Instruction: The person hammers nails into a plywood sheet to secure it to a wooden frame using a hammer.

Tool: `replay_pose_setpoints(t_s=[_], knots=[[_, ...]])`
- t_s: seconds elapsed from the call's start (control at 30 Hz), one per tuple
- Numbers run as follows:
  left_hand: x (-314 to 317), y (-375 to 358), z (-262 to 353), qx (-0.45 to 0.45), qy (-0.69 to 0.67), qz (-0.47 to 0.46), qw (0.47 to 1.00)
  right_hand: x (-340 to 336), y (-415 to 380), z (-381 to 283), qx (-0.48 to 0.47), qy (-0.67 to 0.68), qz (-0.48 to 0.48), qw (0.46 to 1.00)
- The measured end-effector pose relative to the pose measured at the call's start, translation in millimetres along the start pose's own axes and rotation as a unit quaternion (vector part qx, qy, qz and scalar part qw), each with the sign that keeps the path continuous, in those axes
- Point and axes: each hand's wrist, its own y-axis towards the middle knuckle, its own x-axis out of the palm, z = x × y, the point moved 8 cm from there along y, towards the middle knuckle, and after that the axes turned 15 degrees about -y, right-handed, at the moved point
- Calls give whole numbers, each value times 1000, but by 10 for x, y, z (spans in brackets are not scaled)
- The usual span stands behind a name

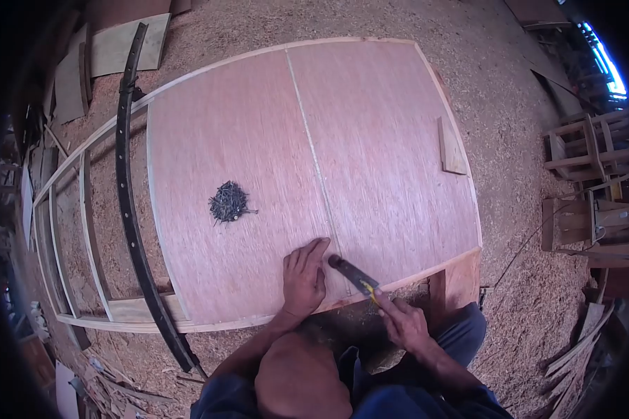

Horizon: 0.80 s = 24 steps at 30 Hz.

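Hammer [360,278] lies at five o'clock in the view, its head just beside the left hand and near the pale seam [305,122] of the plywood panel [223,126]; its handle runs off between four and five into the right hand [403,322], whose fingers wrap round the grip. Whether the head touches the wood, I cannot tell. At six o'clock the left hand [304,278] rests on the panel with fingers extended, thumb a little apart from the index, no nail visible between them. The heap of loose nails [229,201] sits at nine, the flat wood offcut [452,145] at two, and a perforated dark bar [124,153] crosses the timber frame [96,237] from about half past ten to seven.

The likeliest trouble is a bruised finger: with the left hand so close, a swing straying toward eight o'clock could catch it. A glancing blow could dent the plywood face, and hard jolts through the panel might scatter the heap
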Motion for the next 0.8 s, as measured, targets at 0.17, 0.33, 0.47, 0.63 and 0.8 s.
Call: replay_pose_setpoints(t_s=[0.17,0.33,0.47,0.63,0.8], knots=[[-56,-48,37,-1,-36,4,999,130,-180,63,-16,-21,-14,1000],[-477,-60,-163,-12,-81,120,989,119,107,-42,20,-1,-17,1000],[-1634,9,-622,-102,11,373,922,69,433,-227,48,60,9,997],[-2144,464,-1136,-252,-173,320,897,-38,810,-452,45,114,3,992],[-2117,594,-1461,-241,-176,245,922,-32,1131,-672,35,141,17,989]])
